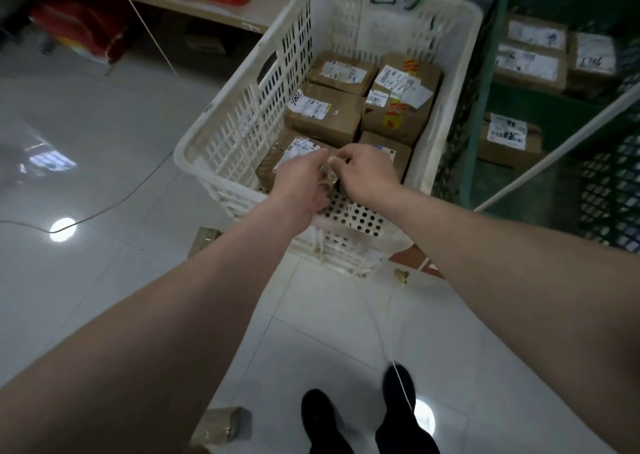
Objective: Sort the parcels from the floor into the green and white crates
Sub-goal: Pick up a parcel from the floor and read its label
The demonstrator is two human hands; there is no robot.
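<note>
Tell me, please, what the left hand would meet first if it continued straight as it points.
Most likely the brown cardboard parcel with a white label, near-left in the white slatted plastic crate; the left hand hovers just before it, though depth is unclear.

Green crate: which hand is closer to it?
Right. The right hand is on the side toward the green crate; the left hand is beside it, farther off. Both hold one parcel.
</note>
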